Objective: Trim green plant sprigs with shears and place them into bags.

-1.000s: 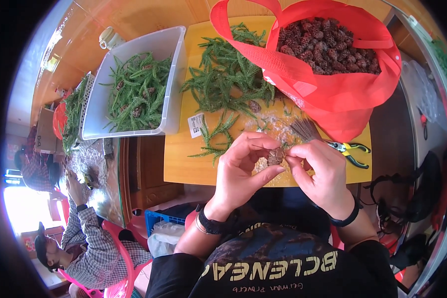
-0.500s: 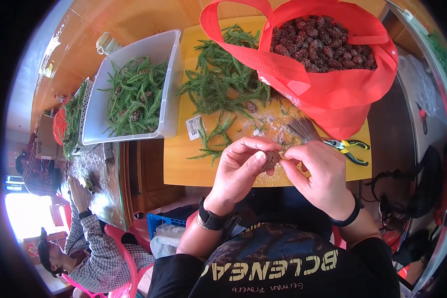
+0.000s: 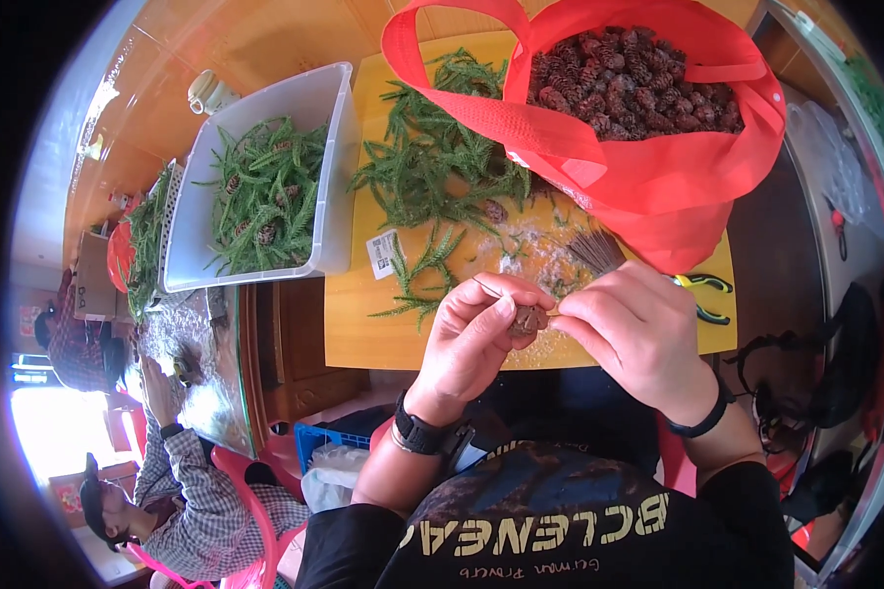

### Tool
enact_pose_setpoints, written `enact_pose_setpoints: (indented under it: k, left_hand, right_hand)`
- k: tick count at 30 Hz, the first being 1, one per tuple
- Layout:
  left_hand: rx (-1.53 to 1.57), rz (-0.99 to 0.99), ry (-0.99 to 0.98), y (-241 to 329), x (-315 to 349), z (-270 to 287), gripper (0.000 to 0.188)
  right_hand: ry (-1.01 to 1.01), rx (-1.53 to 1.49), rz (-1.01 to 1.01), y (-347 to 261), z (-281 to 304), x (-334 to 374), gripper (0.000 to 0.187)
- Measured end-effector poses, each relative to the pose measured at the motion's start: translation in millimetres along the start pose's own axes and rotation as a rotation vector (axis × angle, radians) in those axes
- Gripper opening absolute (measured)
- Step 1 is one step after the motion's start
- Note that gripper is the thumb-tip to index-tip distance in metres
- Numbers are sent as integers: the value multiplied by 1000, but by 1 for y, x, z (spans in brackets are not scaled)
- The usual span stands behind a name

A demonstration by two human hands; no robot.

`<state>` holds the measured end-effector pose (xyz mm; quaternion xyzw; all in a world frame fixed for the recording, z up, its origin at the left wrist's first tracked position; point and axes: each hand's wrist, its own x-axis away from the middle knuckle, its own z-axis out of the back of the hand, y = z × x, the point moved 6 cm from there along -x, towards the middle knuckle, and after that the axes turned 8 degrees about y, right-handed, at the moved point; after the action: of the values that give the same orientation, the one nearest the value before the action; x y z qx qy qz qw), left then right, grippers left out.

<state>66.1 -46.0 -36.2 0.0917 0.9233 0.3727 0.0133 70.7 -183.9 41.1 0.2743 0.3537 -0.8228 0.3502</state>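
Observation:
Between the thumb and fingers of my left hand (image 3: pixel 469 339) is a brown pine cone (image 3: pixel 528 322), held over the table's front edge. My right hand (image 3: pixel 636 334) is closed in a pinch right beside the cone. Something thin and pale shows at its fingertips, too small to name. Just beyond that hand lies a bundle of thin brown stems or wires (image 3: pixel 594 252), partly covered by it. Pliers with yellow-and-black handles (image 3: pixel 707 285) rest to its right. Green fir-like sprigs (image 3: pixel 432 162) are piled beyond my hands, with a loose pine cone (image 3: pixel 496 211) at their edge.
A red bag (image 3: pixel 658 201) full of pine cones (image 3: pixel 638 88) stands at the back right of the yellow tabletop (image 3: pixel 363 334). To the left is a clear plastic bin (image 3: pixel 336 196) of sprigs and cones. White crumbs (image 3: pixel 525 250) are scattered mid-table. A person in checks (image 3: pixel 206 510) sits far left.
My right hand has shifted slightly right and turned, now covering the pliers' head. The pine cone has turned and dipped a little in my left fingers.

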Motion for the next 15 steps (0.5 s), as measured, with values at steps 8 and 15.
enact_pose_setpoints:
  k: [8, 15]
  left_hand:
    - [25, 176, -19, -6, 4, 6, 14]
    - [-143, 169, 15, -4, 5, 6, 20]
  right_hand:
    - [-160, 71, 221, -7, 5, -14, 29]
    - [-414, 62, 306, -6, -13, -10, 56]
